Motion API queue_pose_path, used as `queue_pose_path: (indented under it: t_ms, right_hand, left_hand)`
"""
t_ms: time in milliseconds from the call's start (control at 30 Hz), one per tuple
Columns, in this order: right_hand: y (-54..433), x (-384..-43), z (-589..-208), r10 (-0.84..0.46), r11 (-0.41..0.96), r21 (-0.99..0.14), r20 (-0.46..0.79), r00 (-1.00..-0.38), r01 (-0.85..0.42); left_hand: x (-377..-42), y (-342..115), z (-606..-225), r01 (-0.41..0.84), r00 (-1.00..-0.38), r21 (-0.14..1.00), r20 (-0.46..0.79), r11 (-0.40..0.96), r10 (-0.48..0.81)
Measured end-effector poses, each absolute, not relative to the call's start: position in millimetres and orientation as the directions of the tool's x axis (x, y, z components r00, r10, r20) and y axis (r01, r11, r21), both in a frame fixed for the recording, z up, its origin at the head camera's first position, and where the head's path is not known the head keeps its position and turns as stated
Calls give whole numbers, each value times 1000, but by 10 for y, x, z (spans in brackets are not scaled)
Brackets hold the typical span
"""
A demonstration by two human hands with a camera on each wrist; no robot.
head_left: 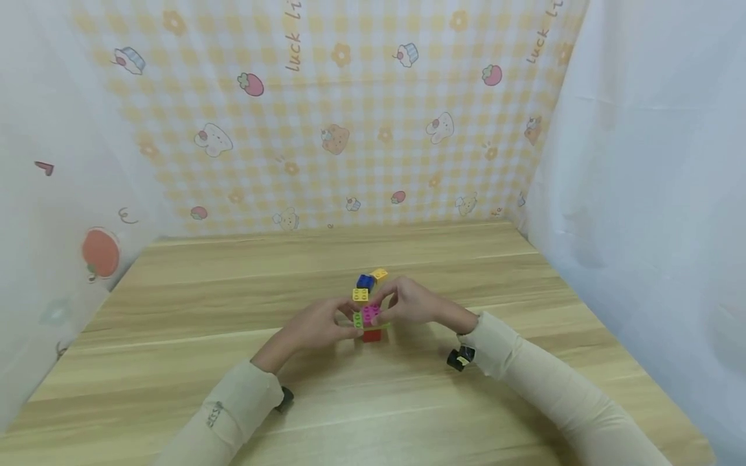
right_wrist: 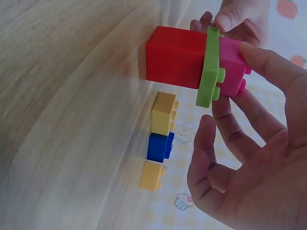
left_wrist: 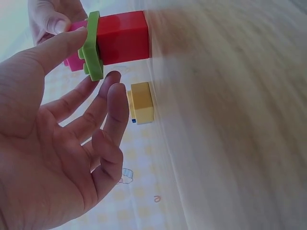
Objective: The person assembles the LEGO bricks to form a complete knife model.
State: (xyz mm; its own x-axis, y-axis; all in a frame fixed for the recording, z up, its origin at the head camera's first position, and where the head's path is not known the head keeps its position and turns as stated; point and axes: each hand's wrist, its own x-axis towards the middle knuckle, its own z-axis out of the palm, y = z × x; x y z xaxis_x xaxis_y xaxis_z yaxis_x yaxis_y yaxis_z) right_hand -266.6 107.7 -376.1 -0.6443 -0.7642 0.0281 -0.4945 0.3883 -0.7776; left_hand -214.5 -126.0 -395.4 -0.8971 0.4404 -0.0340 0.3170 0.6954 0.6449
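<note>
A red block (right_wrist: 175,57) stands on the wooden table with a lime-green plate (right_wrist: 209,72) across its top. On the plate sits a pink brick (right_wrist: 231,64), off to one side in the head view. My right hand (head_left: 416,301) pinches the pink brick between thumb and fingers. From the other side, my left hand (head_left: 315,323) holds the green plate's end, its thumb on the near edge and a fingertip at the far edge. The left hand's other fingers are loosely bent in the left wrist view.
Behind the stack are a yellow brick (head_left: 360,295), a blue brick (head_left: 365,282) and an orange-yellow brick (head_left: 380,274), close together in a slanting row. A checked cloth (head_left: 361,97) hangs at the table's back, with white sheets (head_left: 653,162) at both sides.
</note>
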Motion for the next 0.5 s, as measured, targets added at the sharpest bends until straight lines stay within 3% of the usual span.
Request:
queue_pose_path:
  t_ms: [500]
  right_hand:
    - [1083, -2696, -3799, -787, 352, -756, 81, -612, -553]
  left_hand:
    - [-2168, -1232, -3973, 279, -907, 659, -58, 699, 416]
